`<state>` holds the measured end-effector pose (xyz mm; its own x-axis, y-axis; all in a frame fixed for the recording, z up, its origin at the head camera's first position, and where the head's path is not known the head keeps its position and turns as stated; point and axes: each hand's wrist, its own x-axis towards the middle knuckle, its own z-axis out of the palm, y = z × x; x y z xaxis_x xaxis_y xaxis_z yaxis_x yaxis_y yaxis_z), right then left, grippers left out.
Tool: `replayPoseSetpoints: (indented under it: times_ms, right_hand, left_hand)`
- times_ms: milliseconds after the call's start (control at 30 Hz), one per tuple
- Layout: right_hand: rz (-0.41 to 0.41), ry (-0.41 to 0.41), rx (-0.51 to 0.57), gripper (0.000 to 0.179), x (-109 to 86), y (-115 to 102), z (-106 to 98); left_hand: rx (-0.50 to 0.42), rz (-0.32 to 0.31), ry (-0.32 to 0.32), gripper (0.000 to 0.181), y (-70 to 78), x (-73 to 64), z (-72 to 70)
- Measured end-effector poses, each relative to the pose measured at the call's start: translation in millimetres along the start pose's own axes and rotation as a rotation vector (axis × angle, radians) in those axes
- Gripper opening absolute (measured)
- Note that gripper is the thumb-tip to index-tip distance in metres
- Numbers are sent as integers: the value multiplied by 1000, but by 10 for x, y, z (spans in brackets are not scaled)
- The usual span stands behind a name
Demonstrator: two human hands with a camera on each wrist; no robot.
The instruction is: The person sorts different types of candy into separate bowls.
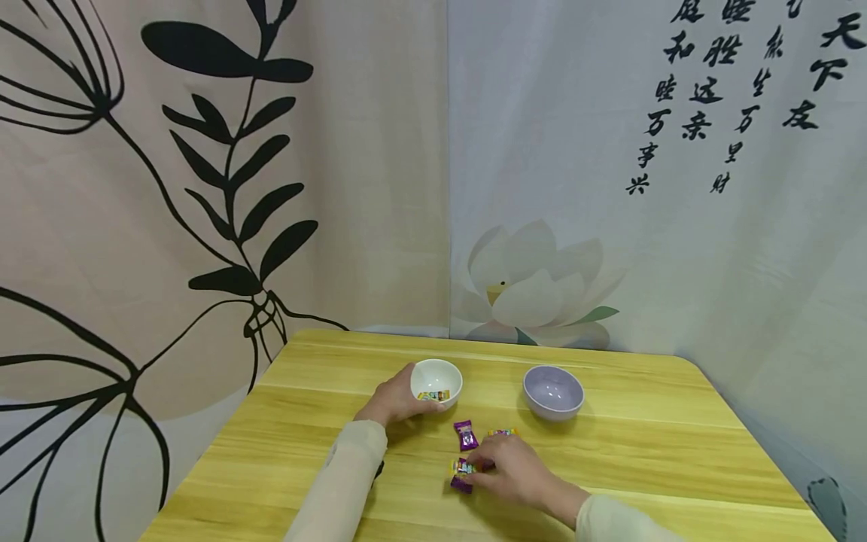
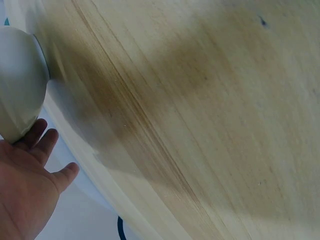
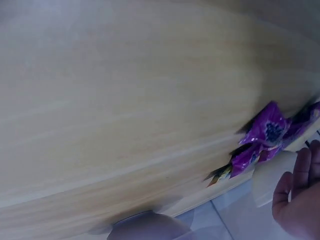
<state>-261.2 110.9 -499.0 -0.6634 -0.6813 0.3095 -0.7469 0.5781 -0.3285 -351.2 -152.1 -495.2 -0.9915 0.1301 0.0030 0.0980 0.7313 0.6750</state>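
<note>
My left hand (image 1: 400, 399) grips the side of a white bowl (image 1: 436, 369), thumb toward me. A yellow-wrapped candy (image 1: 433, 395) lies inside it. In the left wrist view, the fingers (image 2: 37, 142) touch the bowl (image 2: 20, 80). My right hand (image 1: 511, 467) pinches the end of another yellow-wrapped candy (image 1: 463, 467) with thumb and fingertips. Just below that piece is a purple candy (image 1: 461, 485). Farther back lie a second purple candy (image 1: 466, 435) and a yellow one (image 1: 503, 432). More purple wrapper shows partly under the right hand.
A lilac bowl (image 1: 553, 393) stands at the back right of the wooden table (image 1: 650, 444). Behind the table hangs a printed curtain (image 1: 379, 188). A small dark object (image 1: 379, 469) peeks out beside the left sleeve.
</note>
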Motion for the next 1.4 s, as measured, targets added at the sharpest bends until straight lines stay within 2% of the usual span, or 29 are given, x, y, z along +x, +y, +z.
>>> replayPoseSetpoints:
  times_ms: [133,533,833,1167,1400]
  right_hand:
    - [81,16,13,25,52,52,-21]
    - [201,120,4,21,202,164,-18]
    - [260,148,29,21,359,155,-49]
    - [251,224,-12,15,607,148,-90]
    - [303,233,-29,22,762,162,-119]
  left_hand:
    - [2,4,-2,101,-3,-1,-6]
    - [13,12,-8,102,9,-13,-16]
    - [10,6,-11,103,-11,-11,-15]
    - [6,13,-3,105,-27,11,12]
    - [5,13,-11,104,-27,16,13]
